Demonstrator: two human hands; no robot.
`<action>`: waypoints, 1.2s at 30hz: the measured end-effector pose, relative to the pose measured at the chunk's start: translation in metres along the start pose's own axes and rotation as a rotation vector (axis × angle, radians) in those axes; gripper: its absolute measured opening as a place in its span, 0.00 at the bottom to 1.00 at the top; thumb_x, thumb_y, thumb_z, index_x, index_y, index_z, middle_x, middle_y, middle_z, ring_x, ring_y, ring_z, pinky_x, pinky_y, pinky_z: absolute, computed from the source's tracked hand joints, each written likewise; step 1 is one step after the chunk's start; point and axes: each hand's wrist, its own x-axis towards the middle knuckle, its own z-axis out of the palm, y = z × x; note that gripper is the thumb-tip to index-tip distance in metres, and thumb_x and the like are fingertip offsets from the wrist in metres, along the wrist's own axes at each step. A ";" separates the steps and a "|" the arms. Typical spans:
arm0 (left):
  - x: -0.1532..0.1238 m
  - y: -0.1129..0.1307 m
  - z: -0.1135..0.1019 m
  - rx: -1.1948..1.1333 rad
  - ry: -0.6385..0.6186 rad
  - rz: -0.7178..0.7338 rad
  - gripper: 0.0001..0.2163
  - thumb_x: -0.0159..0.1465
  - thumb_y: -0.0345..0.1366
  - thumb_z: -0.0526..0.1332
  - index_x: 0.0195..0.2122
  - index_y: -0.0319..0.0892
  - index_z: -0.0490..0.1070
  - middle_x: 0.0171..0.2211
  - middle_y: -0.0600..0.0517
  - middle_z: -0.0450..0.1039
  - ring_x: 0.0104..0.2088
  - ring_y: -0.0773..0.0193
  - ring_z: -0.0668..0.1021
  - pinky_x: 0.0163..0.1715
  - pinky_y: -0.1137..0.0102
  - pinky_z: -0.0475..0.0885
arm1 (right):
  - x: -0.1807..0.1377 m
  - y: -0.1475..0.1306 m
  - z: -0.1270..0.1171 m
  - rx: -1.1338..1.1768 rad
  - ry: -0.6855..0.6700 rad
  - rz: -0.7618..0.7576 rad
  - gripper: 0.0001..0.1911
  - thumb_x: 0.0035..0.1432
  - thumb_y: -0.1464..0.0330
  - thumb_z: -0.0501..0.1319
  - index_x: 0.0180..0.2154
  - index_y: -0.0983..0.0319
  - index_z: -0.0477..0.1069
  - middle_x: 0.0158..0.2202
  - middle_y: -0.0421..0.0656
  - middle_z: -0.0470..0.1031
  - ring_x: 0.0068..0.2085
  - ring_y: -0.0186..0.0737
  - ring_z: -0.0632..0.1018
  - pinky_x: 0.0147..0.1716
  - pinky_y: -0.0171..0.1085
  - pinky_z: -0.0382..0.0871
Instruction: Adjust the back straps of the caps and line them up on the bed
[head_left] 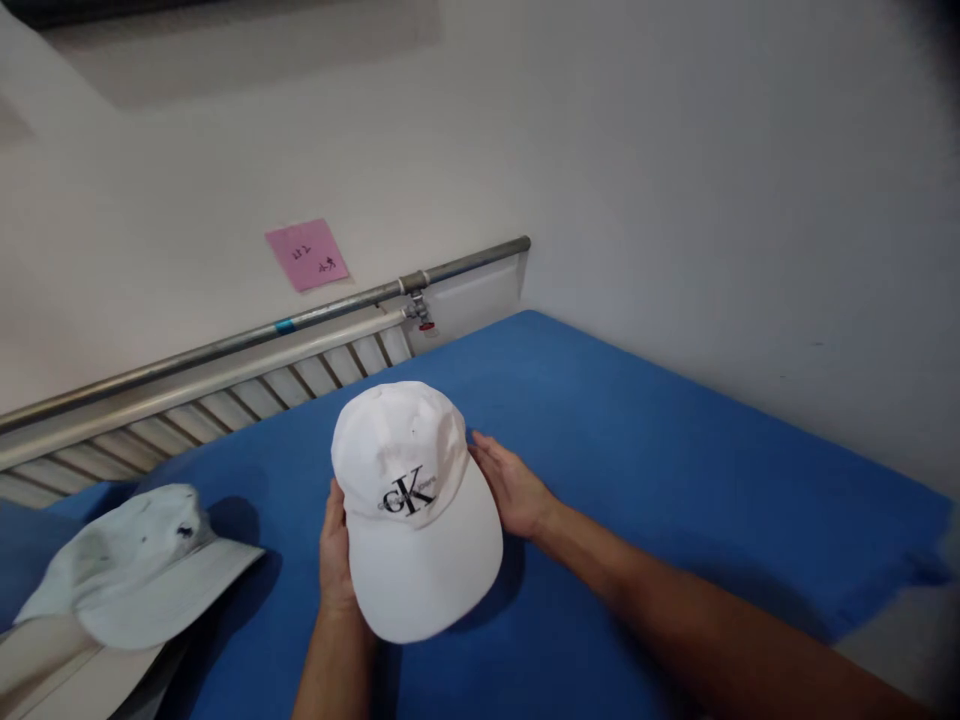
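A white baseball cap (414, 500) with a black letter logo on its front sits on the blue cloth-covered surface (660, 470), brim toward me. My left hand (335, 548) grips the cap's left side near the brim. Along the cap's right side lies my right hand (513, 487), fingers stretched and touching the crown. Both forearms reach in from the bottom edge.
A pale light-blue cap (142, 565) lies at the lower left on top of a beige one (52, 665). A metal pipe (300, 320) and a slatted radiator (225, 395) run along the white wall. A pink sticky note (307, 254) hangs above the pipe.
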 end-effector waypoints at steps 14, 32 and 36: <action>-0.001 0.025 -0.018 0.175 0.910 0.548 0.22 0.67 0.48 0.49 0.58 0.46 0.67 0.47 0.49 0.77 0.53 0.54 0.74 0.56 0.58 0.65 | -0.012 0.051 0.015 -0.011 0.147 0.061 0.17 0.39 0.69 0.73 0.33 0.62 0.71 0.28 0.39 0.75 0.30 0.36 0.74 0.30 0.37 0.67; 0.005 0.022 0.020 0.064 0.849 0.561 0.21 0.68 0.48 0.47 0.57 0.47 0.68 0.44 0.51 0.79 0.55 0.57 0.73 0.57 0.59 0.65 | -0.007 0.037 0.005 -0.076 0.086 -0.010 0.17 0.43 0.72 0.70 0.38 0.63 0.73 0.32 0.40 0.76 0.31 0.34 0.74 0.29 0.33 0.67; 0.008 0.017 0.017 0.070 0.880 0.442 0.24 0.67 0.52 0.47 0.53 0.43 0.71 0.40 0.48 0.80 0.50 0.55 0.77 0.53 0.60 0.69 | -0.004 0.028 0.000 -0.132 0.060 -0.075 0.15 0.43 0.71 0.70 0.37 0.63 0.73 0.29 0.40 0.75 0.29 0.34 0.73 0.28 0.34 0.66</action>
